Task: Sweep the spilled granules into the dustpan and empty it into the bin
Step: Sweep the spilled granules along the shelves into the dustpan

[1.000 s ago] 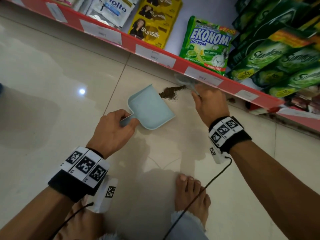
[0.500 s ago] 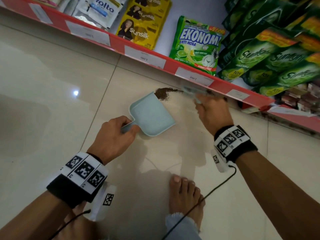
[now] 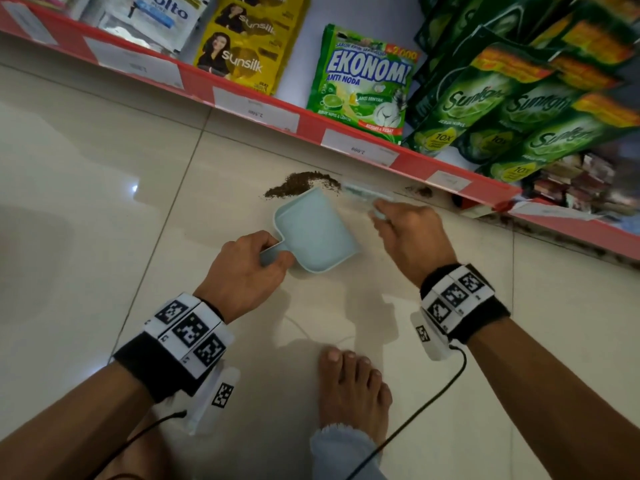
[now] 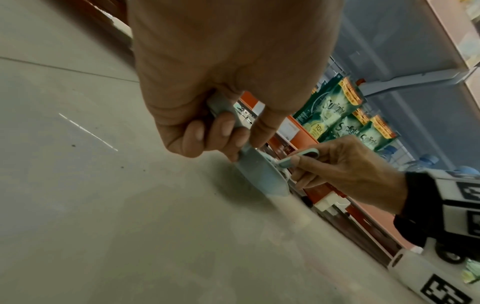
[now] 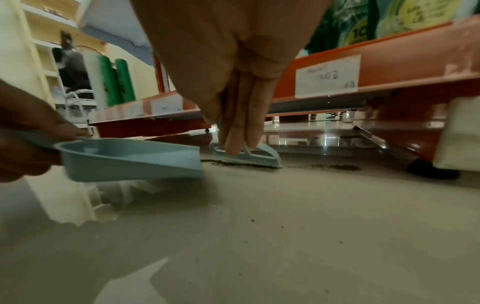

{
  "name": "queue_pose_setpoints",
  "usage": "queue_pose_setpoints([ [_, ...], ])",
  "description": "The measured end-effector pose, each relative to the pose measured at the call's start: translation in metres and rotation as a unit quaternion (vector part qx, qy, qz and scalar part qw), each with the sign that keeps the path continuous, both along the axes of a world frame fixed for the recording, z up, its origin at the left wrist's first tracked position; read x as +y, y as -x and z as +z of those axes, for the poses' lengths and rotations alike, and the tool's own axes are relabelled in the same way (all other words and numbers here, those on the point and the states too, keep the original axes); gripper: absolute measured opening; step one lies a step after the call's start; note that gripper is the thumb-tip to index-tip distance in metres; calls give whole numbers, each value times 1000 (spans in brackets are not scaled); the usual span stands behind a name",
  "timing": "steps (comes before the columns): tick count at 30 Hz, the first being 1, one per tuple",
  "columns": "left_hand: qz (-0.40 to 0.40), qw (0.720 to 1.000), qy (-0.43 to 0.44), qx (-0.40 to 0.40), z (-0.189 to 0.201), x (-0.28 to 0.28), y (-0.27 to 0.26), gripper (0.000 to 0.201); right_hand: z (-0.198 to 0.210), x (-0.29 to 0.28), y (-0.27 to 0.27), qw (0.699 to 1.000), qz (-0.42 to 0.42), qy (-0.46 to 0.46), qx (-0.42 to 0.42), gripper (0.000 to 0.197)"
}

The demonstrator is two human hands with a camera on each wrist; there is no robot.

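Note:
A pale blue dustpan (image 3: 316,230) lies low on the tiled floor, its lip pointing at a pile of dark brown granules (image 3: 300,184). My left hand (image 3: 242,271) grips the pan's short handle (image 4: 223,111). My right hand (image 3: 412,237) holds a small pale blue hand brush (image 3: 363,195), whose bristle edge (image 5: 249,160) touches the floor just right of the pan's lip (image 5: 161,156). A thin trail of granules (image 5: 335,167) runs on to the right along the shelf base. The pan looks bare inside.
A red shelf edge (image 3: 311,123) with price tags runs diagonally just behind the spill, stocked with detergent and shampoo sachets (image 3: 363,81). My bare foot (image 3: 349,389) stands on the floor behind my hands. A cable (image 3: 433,393) hangs from the right wrist. No bin is in view.
The dustpan has slid forward up to the granule pile. The brush in my right hand has stayed close beside the pan's lip, and the view has drawn nearer to the floor.

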State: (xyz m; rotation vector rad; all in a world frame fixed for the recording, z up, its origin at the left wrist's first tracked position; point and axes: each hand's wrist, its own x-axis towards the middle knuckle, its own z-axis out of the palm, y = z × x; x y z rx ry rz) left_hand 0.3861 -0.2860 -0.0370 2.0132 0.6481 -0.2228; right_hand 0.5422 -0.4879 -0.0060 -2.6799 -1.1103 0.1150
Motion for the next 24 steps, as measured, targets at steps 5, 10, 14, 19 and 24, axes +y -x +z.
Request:
queue_pose_setpoints([
  [5,-5,1000,18,-5,3,-12,-7,20,2,-18,1,990,-67,-47,-115,23],
  [10,-17,999,29,-14,8,-20,-15,18,1,-38,-25,967,-220,87,-92,25],
  [14,-13,999,26,-16,9,-22,-16,18,-7,-28,-3,989,-145,30,-18,21],
  [19,-10,1000,16,-13,7,-19,-15,18,-4,-20,18,988,-118,-43,-88,23],
  [24,2,1000,25,-8,5,-15,-11,16,1,-39,-10,958,-246,50,-140,17],
])
